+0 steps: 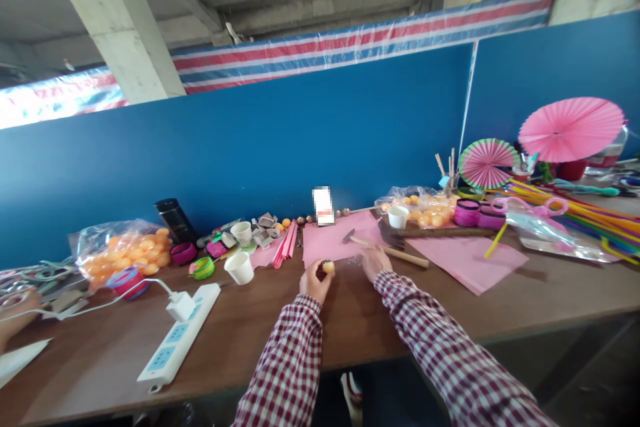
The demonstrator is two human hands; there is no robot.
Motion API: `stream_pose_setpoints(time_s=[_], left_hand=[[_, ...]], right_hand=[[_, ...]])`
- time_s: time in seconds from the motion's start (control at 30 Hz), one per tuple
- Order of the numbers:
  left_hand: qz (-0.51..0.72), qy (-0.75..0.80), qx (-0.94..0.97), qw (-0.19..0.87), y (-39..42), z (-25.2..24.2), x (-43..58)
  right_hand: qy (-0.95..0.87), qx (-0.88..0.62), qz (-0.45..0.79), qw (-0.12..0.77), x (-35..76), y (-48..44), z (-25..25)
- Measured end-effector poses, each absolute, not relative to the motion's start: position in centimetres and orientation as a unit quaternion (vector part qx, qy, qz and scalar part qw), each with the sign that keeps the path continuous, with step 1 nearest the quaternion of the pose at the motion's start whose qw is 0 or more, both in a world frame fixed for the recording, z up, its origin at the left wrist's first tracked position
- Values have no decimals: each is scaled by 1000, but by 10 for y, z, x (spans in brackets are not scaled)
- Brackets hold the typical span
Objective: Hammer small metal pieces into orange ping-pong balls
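My left hand [315, 282] is closed around a small orange ball [329, 267] with a dark patch on its top, just in front of a pink paper sheet [325, 243]. To its right, my right hand [375, 263] rests low over the table beside small pale crumbs [355, 260]; its fingers are blurred, and whether they hold anything is unclear. A hammer [390, 251] with a wooden handle lies just behind my right hand, its head on the pink paper.
A white power strip [183, 333] lies at the left front. Bags of orange balls [135, 250] stand left and right, with white cups [240, 268] between them. Pink fans [573, 128] and scissors [530, 207] are at right. Another person's hand [20, 313] shows at far left.
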State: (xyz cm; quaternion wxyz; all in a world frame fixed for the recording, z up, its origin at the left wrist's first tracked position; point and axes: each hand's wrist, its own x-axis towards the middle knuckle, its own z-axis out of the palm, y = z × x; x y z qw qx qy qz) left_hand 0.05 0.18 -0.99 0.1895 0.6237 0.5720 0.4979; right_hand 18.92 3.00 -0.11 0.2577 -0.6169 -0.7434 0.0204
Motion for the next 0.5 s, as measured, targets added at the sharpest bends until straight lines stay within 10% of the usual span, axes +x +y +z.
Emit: stream_pose_setpoints(time_s=[0.5], left_hand=[[492, 566, 634, 189, 1, -9, -1]], right_hand=[[-725, -636, 15, 263, 198, 32, 5]])
